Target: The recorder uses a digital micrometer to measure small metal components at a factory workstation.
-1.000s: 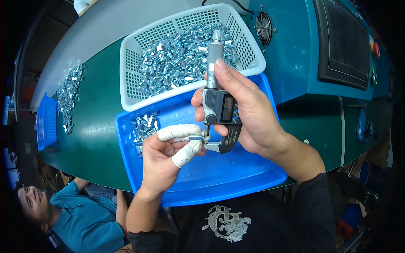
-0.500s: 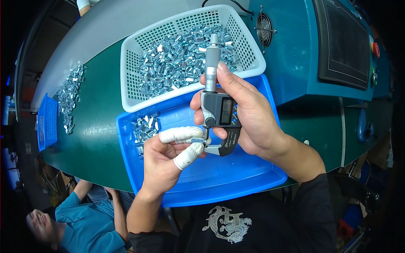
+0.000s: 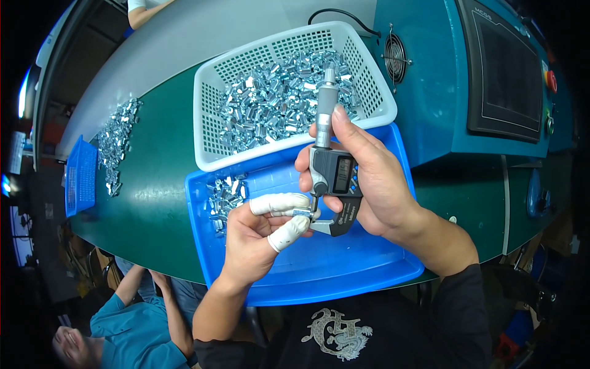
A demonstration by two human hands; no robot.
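Note:
My right hand (image 3: 381, 178) grips a digital micrometer (image 3: 345, 169) with a grey thimble at its top, a small display and a dark frame. Its thumb rests against the thimble. White finger cots cover fingers of my left hand (image 3: 261, 230), which pinches a small shiny metal part (image 3: 302, 213) at the micrometer's jaws. Whether both measuring faces touch the part is too small to tell. Both hands are over a blue tray (image 3: 344, 270), where a pile of similar metal parts (image 3: 226, 200) lies in the left end.
Behind the tray stands a white perforated basket (image 3: 206, 132) full of metal parts. More parts (image 3: 117, 141) lie on the green table (image 3: 153, 184), beside a small blue basket (image 3: 82, 175). A teal machine (image 3: 430, 80) with a screen stands right. A person (image 3: 135, 326) is at lower left.
The whole view has shifted, so everything sits slightly further right and lower. Both hands keep the same hold on the micrometer and the metal part.

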